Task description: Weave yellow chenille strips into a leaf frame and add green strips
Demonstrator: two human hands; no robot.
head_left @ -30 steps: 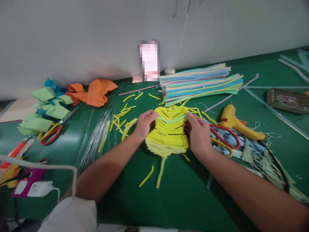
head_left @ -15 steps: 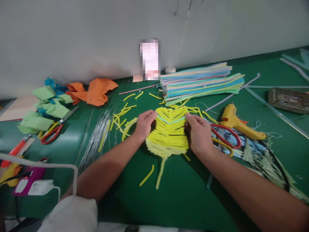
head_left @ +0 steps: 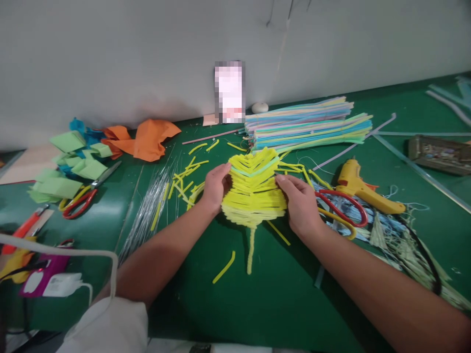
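Observation:
Between my hands is a yellow pipe-cleaner leaf (head_left: 253, 193), its stem pointing down toward me. Rows of yellow strips slant from its middle rib, with one mint-green strip near the top and paler strips at the base. My left hand (head_left: 216, 185) pinches the leaf's upper left edge. On the other side, my right hand (head_left: 300, 201) grips the right edge between thumb and fingers. Cut yellow pipe-cleaner pieces (head_left: 223, 267) lie on the green table around the leaf. Red-and-yellow-handled scissors (head_left: 344, 208) rest just right of my right hand, their blades hidden.
Bundled pastel pipe cleaners (head_left: 309, 127) lie behind the leaf, near a propped phone (head_left: 230, 93). A yellow glue gun (head_left: 362, 189) and tassels (head_left: 397, 245) are at right. Thin wires (head_left: 147, 211), another pair of scissors (head_left: 90, 191) and orange paper (head_left: 152, 139) are at left.
The leaf has shifted slightly up and turned, its tip rising and its stem swinging right. My right hand has slid lower along the edge; my left hand moved slightly left.

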